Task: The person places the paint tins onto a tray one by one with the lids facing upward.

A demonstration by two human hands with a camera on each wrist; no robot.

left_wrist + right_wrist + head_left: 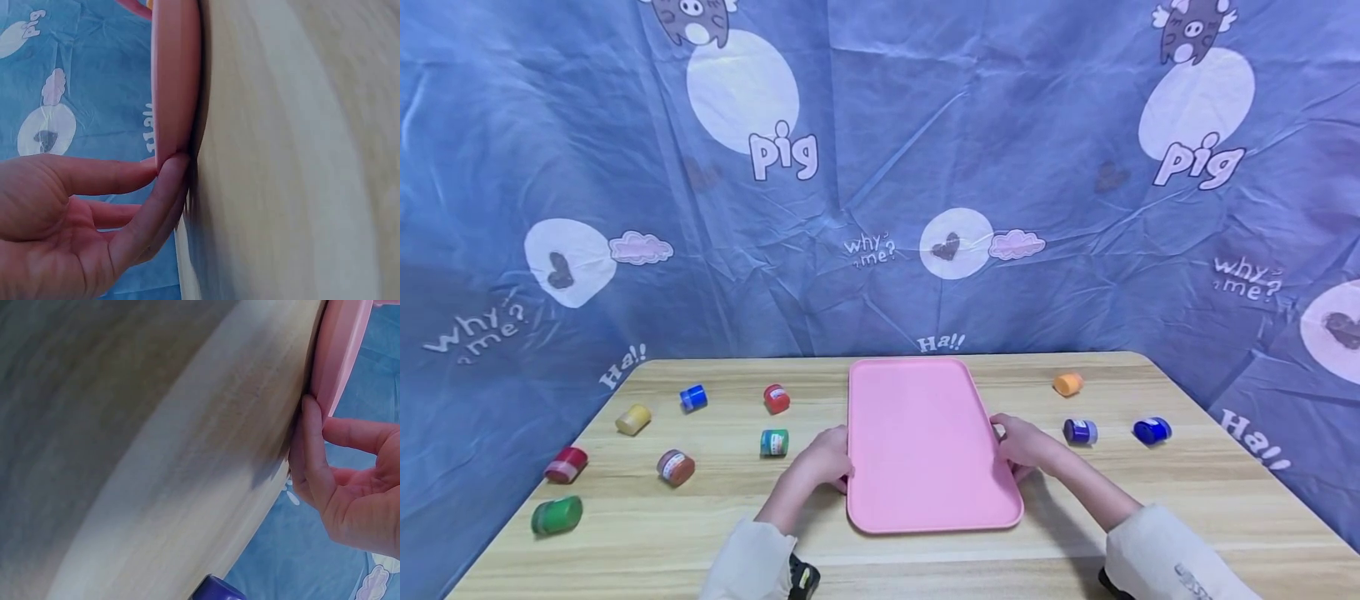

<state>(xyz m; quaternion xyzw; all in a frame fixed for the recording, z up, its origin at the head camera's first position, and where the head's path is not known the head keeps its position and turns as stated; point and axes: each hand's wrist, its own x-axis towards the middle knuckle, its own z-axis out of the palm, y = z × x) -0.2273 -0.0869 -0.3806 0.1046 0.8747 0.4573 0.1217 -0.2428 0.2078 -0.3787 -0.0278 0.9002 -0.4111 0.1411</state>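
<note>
A pink rectangular tray with a low rim lies lengthwise on the wooden table between both hands. On its left edge, my left hand pinches the rim; the left wrist view has the thumb on the outer side and the fingertips tucked at the underside. My right hand grips the opposite edge in the same way, and in the right wrist view its fingers reach under the tray's rim close to the tabletop. Nothing lies on the tray.
Left of the tray several small paint jars lie scattered, among them green, brown and yellow. To its right are an orange jar, a purple jar and a blue jar. A blue printed curtain hangs behind the table.
</note>
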